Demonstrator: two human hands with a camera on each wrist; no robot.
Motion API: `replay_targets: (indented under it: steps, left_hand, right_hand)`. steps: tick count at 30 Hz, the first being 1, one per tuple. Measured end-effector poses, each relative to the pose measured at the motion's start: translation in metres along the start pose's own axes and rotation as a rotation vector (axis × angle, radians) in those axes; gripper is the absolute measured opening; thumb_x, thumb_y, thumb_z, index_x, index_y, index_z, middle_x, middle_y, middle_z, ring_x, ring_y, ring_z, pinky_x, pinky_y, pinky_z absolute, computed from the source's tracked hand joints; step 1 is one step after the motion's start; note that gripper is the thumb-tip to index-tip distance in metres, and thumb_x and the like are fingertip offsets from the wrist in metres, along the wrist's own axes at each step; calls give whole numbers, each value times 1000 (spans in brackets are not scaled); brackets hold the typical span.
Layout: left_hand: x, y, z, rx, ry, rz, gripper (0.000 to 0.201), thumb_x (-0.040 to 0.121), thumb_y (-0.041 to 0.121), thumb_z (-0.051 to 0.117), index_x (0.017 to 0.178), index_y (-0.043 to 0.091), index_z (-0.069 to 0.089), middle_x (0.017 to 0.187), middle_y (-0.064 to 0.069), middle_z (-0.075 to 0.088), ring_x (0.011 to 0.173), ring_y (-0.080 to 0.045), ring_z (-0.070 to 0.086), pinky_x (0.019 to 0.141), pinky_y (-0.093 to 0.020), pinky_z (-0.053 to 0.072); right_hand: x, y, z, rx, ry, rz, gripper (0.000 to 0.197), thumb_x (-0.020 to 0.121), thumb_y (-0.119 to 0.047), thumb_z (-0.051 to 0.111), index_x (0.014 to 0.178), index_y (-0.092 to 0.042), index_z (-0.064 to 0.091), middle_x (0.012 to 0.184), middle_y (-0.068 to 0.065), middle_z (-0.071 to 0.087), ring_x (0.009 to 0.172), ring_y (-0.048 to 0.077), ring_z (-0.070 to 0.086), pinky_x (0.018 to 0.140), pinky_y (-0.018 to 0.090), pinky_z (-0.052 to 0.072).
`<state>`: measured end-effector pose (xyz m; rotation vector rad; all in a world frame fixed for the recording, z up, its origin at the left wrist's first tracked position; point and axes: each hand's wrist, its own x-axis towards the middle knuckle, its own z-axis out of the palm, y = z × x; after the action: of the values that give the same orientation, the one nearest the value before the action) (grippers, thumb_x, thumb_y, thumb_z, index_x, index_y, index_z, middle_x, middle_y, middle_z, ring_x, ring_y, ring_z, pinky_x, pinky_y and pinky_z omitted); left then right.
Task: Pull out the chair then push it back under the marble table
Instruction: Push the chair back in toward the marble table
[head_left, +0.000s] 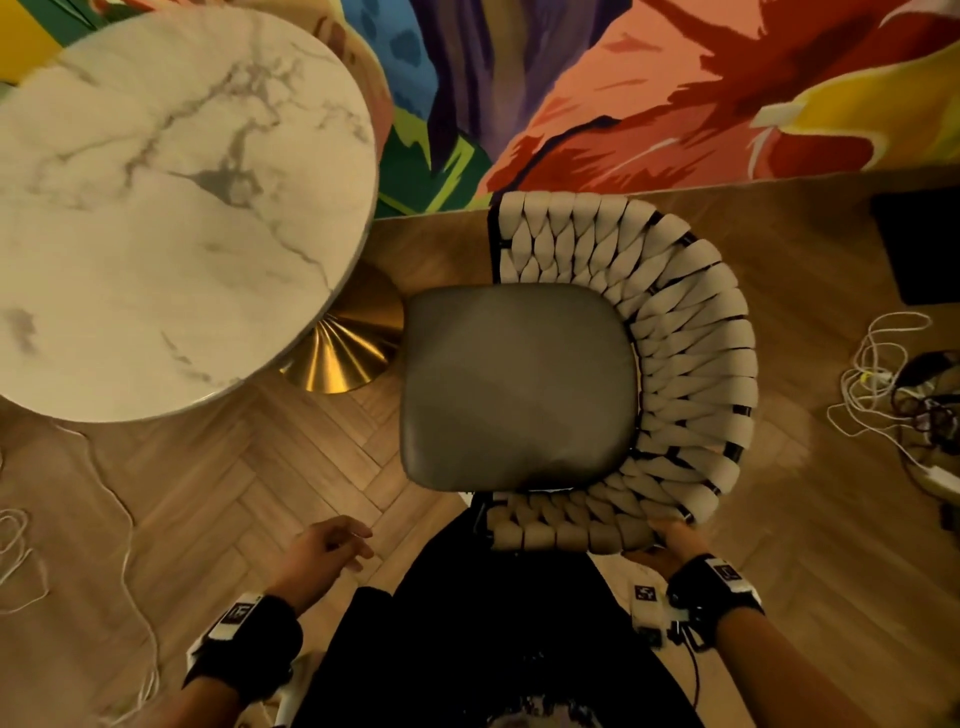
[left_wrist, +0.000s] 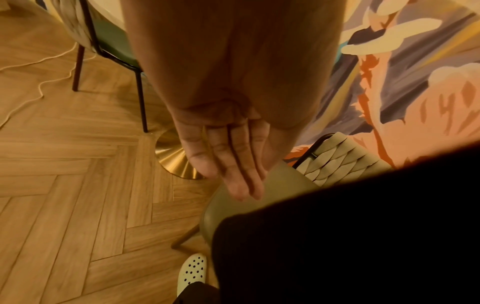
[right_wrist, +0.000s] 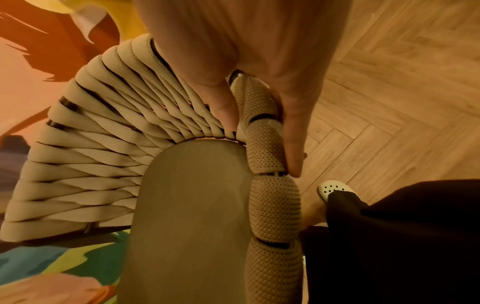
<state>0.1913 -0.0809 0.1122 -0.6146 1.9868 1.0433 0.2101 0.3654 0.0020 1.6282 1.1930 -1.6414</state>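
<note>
The chair (head_left: 519, 384) has a grey cushion and a woven beige backrest (head_left: 691, 364). It stands clear of the round marble table (head_left: 171, 208), its seat front beside the table's brass base (head_left: 348, 353). My right hand (head_left: 670, 545) grips the near end of the backrest rim; in the right wrist view thumb and fingers (right_wrist: 291, 131) pinch the padded rim (right_wrist: 267, 144). My left hand (head_left: 327, 545) hangs free over the floor left of the chair, fingers (left_wrist: 233, 164) relaxed and holding nothing.
Herringbone wood floor (head_left: 234, 493) surrounds the chair. A colourful mural wall (head_left: 623, 93) runs behind. Tangled cables (head_left: 893, 395) lie on the floor at right, a white cord (head_left: 124, 519) at left. A second chair (left_wrist: 109, 41) stands beyond the table. My white clogs (right_wrist: 332, 189) are near the chair.
</note>
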Motion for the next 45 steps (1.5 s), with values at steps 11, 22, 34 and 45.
replay_targets:
  steps: [11,22,34,45]
  left_hand:
    - [44,-15,-88,-53,-39,-127,21,92,-1,49,87,9,67,69,-1,73,56,-17,64,54,-25,39]
    - [76,-1,-138,-120,65,-156,20,92,4,52,85,11,69,65,-1,76,60,-23,66,55,-27,39]
    - [112,102,-127,-114,90,-162,18,93,5,51,90,11,69,72,-1,76,66,-23,67,57,-27,43]
    - [211,233,-68,-523,88,-322,27,91,0,50,118,4,52,78,-12,66,60,-22,64,56,-27,49]
  right_hand:
    - [28,-100,81,-158,116,-99,46,93,-4,43,139,-6,37,139,22,46,87,32,58,49,37,58]
    - [31,-184,164,-238,21,-174,39,93,-1,44,132,-3,44,135,18,51,106,31,55,71,38,55]
    - [5,-301,195,-798,-206,-226,17,93,-10,50,106,-3,60,84,12,65,55,15,67,47,24,52]
    - [16,-508,176,-715,74,-387,40,96,-10,39,135,-13,45,118,23,59,94,35,59,62,38,52]
